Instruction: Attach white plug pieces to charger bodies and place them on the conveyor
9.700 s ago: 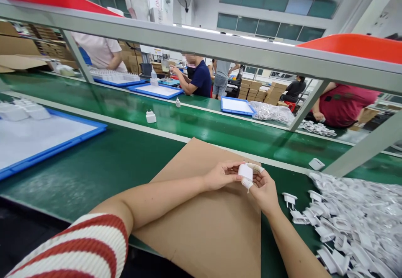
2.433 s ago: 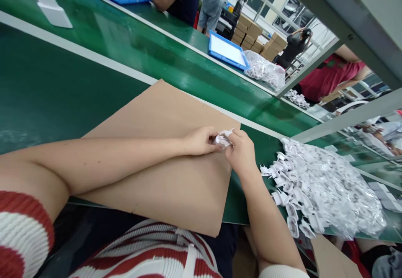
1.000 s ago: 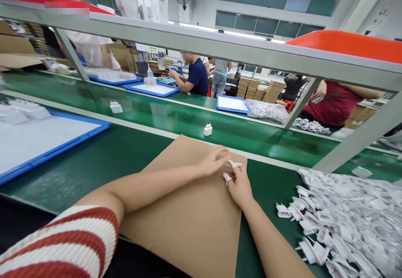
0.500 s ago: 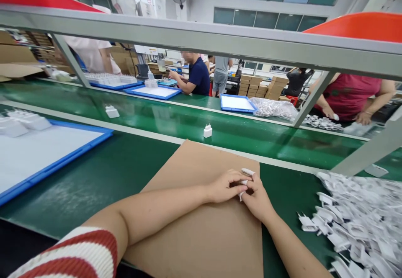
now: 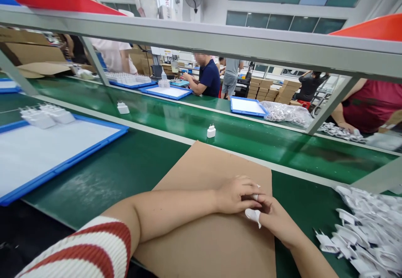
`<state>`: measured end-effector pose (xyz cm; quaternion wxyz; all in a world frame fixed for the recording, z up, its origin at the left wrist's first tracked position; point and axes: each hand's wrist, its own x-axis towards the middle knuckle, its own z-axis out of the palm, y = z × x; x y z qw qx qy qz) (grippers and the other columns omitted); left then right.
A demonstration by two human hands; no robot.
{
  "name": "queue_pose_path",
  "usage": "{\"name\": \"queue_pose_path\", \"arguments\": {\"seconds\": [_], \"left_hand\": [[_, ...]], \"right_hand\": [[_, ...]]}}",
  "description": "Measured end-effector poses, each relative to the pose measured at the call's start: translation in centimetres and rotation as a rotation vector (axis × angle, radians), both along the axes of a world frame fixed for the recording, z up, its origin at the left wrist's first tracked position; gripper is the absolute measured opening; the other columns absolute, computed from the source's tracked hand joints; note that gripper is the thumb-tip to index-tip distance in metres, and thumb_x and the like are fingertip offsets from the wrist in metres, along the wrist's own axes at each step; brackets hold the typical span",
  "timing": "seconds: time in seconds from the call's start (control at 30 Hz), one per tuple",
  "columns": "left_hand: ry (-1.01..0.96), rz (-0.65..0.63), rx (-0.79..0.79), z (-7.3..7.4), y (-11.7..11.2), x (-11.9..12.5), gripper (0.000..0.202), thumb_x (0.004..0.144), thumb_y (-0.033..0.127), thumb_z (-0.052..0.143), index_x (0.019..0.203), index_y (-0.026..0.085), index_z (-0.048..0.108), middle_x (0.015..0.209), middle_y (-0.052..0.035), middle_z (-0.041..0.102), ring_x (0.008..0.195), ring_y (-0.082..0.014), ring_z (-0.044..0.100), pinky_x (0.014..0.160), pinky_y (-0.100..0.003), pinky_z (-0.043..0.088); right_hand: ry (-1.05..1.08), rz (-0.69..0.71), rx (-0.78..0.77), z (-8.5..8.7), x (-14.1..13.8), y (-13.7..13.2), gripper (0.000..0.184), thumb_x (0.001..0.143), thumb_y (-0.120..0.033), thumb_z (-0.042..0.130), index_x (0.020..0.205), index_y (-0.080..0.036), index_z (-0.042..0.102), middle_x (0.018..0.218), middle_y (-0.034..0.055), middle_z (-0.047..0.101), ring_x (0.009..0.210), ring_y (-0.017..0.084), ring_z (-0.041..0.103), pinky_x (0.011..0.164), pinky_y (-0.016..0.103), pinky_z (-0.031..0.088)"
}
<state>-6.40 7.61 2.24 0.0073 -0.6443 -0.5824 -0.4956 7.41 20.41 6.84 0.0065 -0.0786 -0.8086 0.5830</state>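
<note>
Over a sheet of brown cardboard (image 5: 201,236) on the green bench, my two hands meet. My left hand (image 5: 235,195) reaches in from the left, its fingers and thumb closed round a white finger cot (image 5: 255,196) on a finger of my right hand. My right hand (image 5: 278,219) holds nothing; its thumb is apart from the other fingers, which are partly hidden behind my left hand. Another white finger cot (image 5: 253,215) sits loosely on the right thumb, its edge flaring out.
White plug parts (image 5: 373,236) lie heaped on the right. A blue-rimmed tray (image 5: 94,160) with white chargers (image 5: 47,116) stands left. Single chargers (image 5: 211,131) stand on the green conveyor (image 5: 169,121) ahead. A grey frame bar (image 5: 204,37) crosses above. Several people work beyond.
The view has turned slightly left. My left fingers have shifted on the right hand's fingers, and the right thumb has moved away from them, showing its white cot.
</note>
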Motion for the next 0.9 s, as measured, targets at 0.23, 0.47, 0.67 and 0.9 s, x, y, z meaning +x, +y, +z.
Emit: {"name": "queue_pose_path", "arguments": {"seconds": [0.23, 0.47, 0.67, 0.9], "left_hand": [[0.241, 0.102, -0.096, -0.3, 0.0, -0.3, 0.039, 0.102, 0.052, 0.056, 0.12, 0.022, 0.074, 0.107, -0.0119, 0.077, 0.102, -0.0255, 0.069, 0.091, -0.04, 0.045], [0.445, 0.139, -0.08, 0.1, 0.0, -0.5, 0.04, 0.105, 0.049, 0.051, 0.124, 0.02, 0.07, 0.105, -0.0098, 0.077, 0.1, -0.0226, 0.068, 0.092, -0.04, 0.042], [0.532, 0.143, -0.012, 0.2, 0.0, -0.7, 0.034, 0.101, 0.045, 0.056, 0.121, 0.02, 0.07, 0.102, -0.0075, 0.078, 0.097, -0.0215, 0.068, 0.091, -0.04, 0.041], [0.576, 0.175, 0.085, 0.4, 0.0, -0.6, 0.029, 0.097, 0.038, 0.057, 0.112, 0.018, 0.071, 0.094, -0.0062, 0.078, 0.09, -0.0203, 0.068, 0.086, -0.039, 0.041]], "right_hand": [[-0.092, 0.017, -0.205, 1.3, 0.5, -0.6, 0.043, 0.07, -0.06, 0.086, 0.085, -0.02, 0.081, 0.097, 0.0091, 0.073, 0.098, 0.028, 0.063, 0.089, 0.04, 0.052], [-0.138, 0.03, -0.284, 1.3, 0.7, 0.0, 0.051, 0.072, -0.065, 0.084, 0.09, -0.018, 0.081, 0.09, 0.0088, 0.072, 0.096, 0.028, 0.063, 0.096, 0.042, 0.048], [-0.16, 0.047, -0.402, 1.4, 0.8, 0.0, 0.044, 0.071, -0.059, 0.088, 0.088, -0.019, 0.079, 0.091, 0.0068, 0.07, 0.095, 0.025, 0.059, 0.093, 0.038, 0.045], [-0.16, 0.048, -0.449, 1.8, 0.9, -0.3, 0.044, 0.069, -0.059, 0.09, 0.074, -0.018, 0.075, 0.075, 0.0015, 0.06, 0.079, 0.016, 0.052, 0.082, 0.032, 0.042]]}}
